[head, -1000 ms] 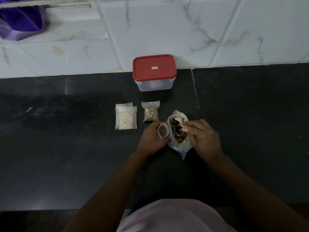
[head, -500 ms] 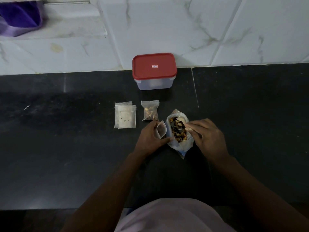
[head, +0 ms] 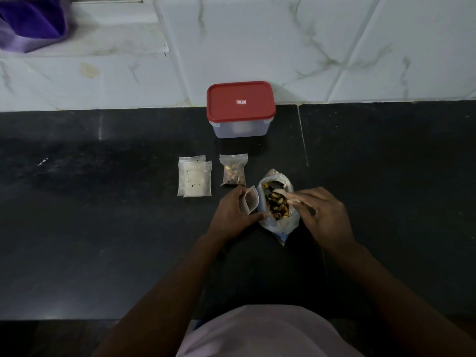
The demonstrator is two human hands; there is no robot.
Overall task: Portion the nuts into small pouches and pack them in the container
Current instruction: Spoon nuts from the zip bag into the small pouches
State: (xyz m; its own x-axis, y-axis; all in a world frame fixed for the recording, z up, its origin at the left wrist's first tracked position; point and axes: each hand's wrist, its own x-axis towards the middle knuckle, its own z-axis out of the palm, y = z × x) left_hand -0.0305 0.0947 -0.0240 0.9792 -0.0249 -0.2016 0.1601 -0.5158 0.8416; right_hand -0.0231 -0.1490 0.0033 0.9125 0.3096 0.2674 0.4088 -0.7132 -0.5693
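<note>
Holding a small open pouch (head: 249, 201) in the curled left hand (head: 231, 215). Pinching what may be nuts (head: 280, 194) over the big nut bag (head: 280, 224) with the right hand (head: 323, 215).

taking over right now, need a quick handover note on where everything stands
Left hand: holds an open small pouch beside the big bag.
Right hand: pinches nuts at the bag's mouth.
Done: one filled pouch lies on the counter.
Left: fill the held pouch and the spare pouches, then pack all into the container; its red lid is on.
</note>
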